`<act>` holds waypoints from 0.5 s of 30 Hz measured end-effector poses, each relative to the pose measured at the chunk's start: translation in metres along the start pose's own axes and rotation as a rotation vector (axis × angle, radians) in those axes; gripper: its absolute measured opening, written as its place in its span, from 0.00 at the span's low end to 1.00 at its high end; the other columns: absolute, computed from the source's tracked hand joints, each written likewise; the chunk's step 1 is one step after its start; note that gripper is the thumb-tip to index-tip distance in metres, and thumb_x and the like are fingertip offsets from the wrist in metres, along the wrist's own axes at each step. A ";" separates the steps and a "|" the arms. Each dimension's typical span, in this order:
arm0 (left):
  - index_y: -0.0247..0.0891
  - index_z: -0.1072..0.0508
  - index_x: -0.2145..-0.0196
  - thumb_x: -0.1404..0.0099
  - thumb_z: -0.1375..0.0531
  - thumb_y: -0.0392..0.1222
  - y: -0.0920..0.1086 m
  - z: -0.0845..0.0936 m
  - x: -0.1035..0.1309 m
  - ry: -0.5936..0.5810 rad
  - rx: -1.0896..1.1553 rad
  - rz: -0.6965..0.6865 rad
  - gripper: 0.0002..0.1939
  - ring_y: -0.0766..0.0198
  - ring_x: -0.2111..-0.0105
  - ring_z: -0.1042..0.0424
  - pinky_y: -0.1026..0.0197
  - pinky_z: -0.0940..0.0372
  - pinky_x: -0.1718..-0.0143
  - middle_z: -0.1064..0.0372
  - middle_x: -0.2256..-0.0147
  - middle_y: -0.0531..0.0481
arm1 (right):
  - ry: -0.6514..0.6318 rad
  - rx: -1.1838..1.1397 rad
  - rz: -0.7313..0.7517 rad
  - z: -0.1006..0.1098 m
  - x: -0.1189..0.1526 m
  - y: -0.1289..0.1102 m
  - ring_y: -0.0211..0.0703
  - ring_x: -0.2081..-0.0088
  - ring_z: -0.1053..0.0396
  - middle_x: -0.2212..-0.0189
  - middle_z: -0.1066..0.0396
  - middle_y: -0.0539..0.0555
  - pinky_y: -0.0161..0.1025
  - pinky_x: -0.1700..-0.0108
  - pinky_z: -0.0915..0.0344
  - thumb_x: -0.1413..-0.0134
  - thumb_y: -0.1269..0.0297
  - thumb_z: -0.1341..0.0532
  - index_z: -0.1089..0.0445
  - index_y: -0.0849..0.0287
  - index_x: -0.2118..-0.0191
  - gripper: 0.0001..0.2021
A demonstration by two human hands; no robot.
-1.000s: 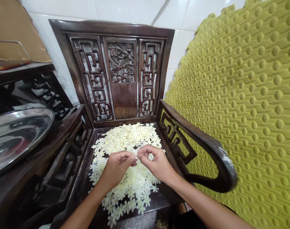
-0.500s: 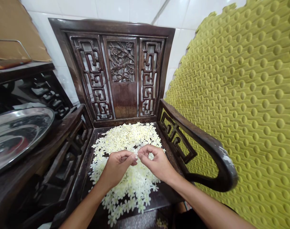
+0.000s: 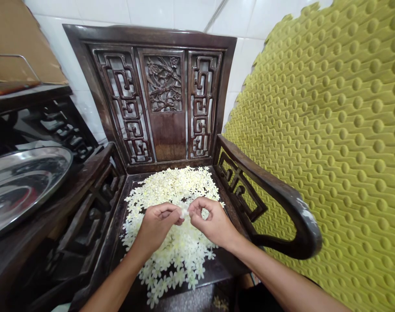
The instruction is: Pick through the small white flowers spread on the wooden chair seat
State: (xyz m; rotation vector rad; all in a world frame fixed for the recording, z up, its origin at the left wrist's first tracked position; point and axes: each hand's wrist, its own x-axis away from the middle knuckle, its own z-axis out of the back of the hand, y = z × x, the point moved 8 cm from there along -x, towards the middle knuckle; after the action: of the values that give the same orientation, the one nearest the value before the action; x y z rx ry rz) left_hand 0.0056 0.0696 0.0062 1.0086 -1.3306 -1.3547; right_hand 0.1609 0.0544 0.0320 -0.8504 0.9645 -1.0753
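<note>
My left hand (image 3: 160, 223) pinches a small white flower (image 3: 184, 213) between thumb and forefinger, above the middle of the seat. Close beside it on the right, my right hand (image 3: 210, 220) has its thumb and forefinger closed in a ring at the flower's edge. What lies between those right fingertips is too small to make out. Under both hands spreads a thick layer of loose pale-yellow and white flowers (image 3: 179, 184), partly hidden by the hands. It covers most of the dark wooden chair seat (image 3: 225, 262).
The chair's carved backrest (image 3: 169, 134) rises behind the flowers. Its armrests flank the seat, the right armrest (image 3: 282, 195) curving forward. A shiny metal tray (image 3: 59, 173) stands at the left. A yellow-green bumpy foam mat (image 3: 330, 108) stands upright along the right side.
My hands have moved slightly apart, and the white flower shows more clearly at the left fingertips. The whole view has shifted a little.
</note>
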 end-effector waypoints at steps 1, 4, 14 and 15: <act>0.35 0.21 0.74 0.41 0.36 0.41 -0.002 0.005 -0.001 0.048 0.012 0.023 0.07 0.62 0.72 0.24 0.61 0.29 0.66 0.23 0.75 0.50 | 0.003 0.008 -0.009 0.001 0.000 0.000 0.37 0.71 0.37 0.75 0.34 0.47 0.32 0.70 0.41 0.51 0.74 0.41 0.29 0.59 0.70 0.05; 0.35 0.22 0.74 0.42 0.35 0.40 -0.005 0.015 -0.003 0.145 0.059 0.058 0.06 0.62 0.73 0.24 0.60 0.27 0.66 0.24 0.75 0.50 | 0.025 0.035 -0.037 0.005 0.000 0.003 0.37 0.71 0.37 0.76 0.34 0.47 0.32 0.71 0.42 0.52 0.74 0.42 0.30 0.60 0.71 0.05; 0.33 0.20 0.66 0.43 0.31 0.48 -0.011 -0.010 -0.001 -0.079 0.129 0.045 0.14 0.59 0.69 0.22 0.57 0.26 0.62 0.21 0.71 0.46 | 0.021 -0.001 -0.007 0.003 0.000 0.005 0.37 0.71 0.36 0.75 0.32 0.48 0.33 0.68 0.40 0.49 0.72 0.40 0.28 0.60 0.69 0.04; 0.33 0.20 0.65 0.43 0.31 0.48 -0.012 -0.011 -0.001 -0.084 0.134 0.042 0.14 0.58 0.69 0.22 0.56 0.26 0.61 0.20 0.70 0.45 | 0.015 -0.012 -0.005 0.002 0.000 0.005 0.37 0.71 0.36 0.75 0.32 0.48 0.33 0.67 0.40 0.49 0.72 0.40 0.27 0.60 0.69 0.04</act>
State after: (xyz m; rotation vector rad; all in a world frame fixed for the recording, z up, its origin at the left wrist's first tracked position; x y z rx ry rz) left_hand 0.0151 0.0675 -0.0062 1.0170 -1.5142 -1.3027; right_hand 0.1646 0.0557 0.0281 -0.8556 0.9827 -1.0831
